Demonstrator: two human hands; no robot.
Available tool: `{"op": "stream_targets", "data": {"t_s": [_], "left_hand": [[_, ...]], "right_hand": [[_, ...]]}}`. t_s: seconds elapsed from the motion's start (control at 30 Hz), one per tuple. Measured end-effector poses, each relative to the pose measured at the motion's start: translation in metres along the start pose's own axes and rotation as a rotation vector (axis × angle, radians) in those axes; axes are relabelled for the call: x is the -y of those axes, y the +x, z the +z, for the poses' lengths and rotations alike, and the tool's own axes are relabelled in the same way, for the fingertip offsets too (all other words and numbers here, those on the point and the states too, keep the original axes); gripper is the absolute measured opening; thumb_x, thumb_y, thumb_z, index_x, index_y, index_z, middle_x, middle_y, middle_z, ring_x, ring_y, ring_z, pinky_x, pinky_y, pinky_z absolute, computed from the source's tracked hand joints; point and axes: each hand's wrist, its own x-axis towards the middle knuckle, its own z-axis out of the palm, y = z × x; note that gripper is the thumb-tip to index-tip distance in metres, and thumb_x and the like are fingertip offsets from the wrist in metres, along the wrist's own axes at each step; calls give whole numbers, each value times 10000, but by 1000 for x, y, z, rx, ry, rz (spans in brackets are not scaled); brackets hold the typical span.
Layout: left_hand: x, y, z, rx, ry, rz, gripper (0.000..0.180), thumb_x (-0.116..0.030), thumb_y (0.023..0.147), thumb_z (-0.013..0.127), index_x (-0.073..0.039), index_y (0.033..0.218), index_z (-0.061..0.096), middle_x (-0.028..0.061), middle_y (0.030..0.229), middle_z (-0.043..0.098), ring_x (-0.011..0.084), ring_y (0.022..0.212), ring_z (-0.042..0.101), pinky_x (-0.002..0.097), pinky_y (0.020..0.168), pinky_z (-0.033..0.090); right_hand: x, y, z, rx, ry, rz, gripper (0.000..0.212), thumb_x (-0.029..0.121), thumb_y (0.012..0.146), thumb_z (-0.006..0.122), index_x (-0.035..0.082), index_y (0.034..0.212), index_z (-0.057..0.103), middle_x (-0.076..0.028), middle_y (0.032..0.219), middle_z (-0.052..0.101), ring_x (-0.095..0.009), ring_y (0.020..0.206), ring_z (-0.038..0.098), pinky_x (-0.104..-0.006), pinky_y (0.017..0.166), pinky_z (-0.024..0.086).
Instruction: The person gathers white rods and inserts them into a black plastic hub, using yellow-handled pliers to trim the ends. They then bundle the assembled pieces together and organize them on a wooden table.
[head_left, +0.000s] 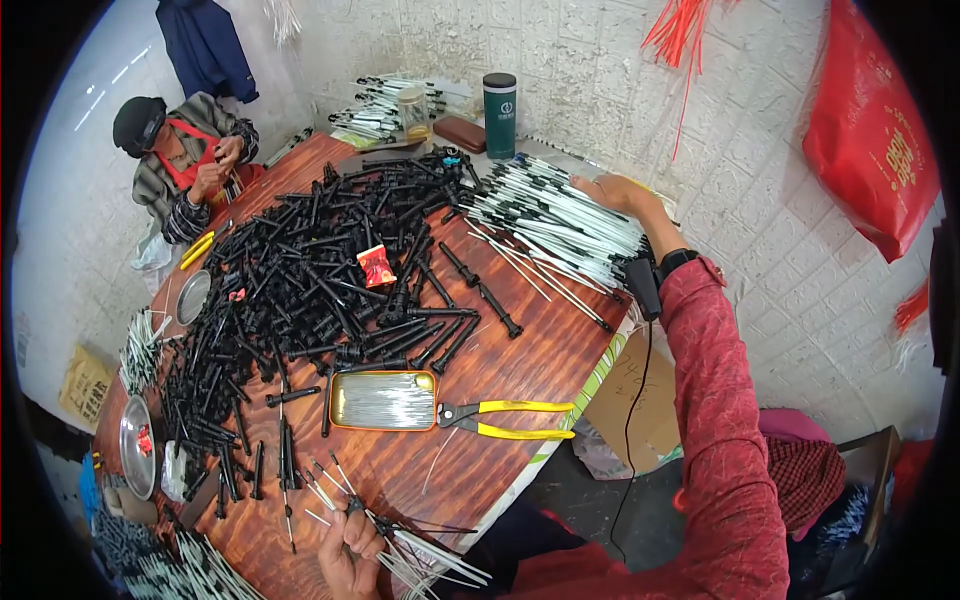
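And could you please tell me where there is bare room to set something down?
The wooden table is bare between the yellow-handled pliers and the white rod bundle, with a smaller patch between the rectangular tin and the left hand. The black parts heap crowds the middle.

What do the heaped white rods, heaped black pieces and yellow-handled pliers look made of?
White rods: perhaps plastic or coated wire, smooth with a slight sheen.
Black pieces: likely moulded plastic, uniformly black with glossy highlights.
Pliers: head probably metal, dark grey; handles look plastic- or rubber-covered, smooth and evenly yellow.
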Motion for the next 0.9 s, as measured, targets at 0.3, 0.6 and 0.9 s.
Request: {"op": "stream_targets", "data": {"t_s": [0.3, 0.6, 0.9], "left_hand": [[-16, -11, -9, -6, -4, 46, 131, -173, 1051, 476, -99, 1141, 535, -33, 699, 396, 71, 570, 372, 221, 504, 341], [7, 3, -18, 122, -22, -53, 195, -180, 1062, 469, -69, 1213, 525, -26, 755, 425, 78, 612, 376, 223, 545, 349], [11, 35, -39, 246, 5, -29, 201, -164, 1076, 446, -44, 1221, 517, -8, 766, 423, 75, 629, 394, 218, 551, 354]], "right_hand": [[44, 3, 11, 5, 182, -31, 970, 828, 847, 432, -35, 1224, 662, -242, 1184, 687, -380, 1156, 631, -452, 975, 466], [48, -73, 6, -25, 202, -153, 868, 625, 736, 744, -12, 1303, 585, -304, 1310, 589, -407, 1221, 576, -477, 990, 452], [95, -86, 51, -461, -127, -280, 896, 591, 689, 792, -8, 1297, 520, -303, 1177, 610, -481, 1032, 608, -535, 861, 490]]}}
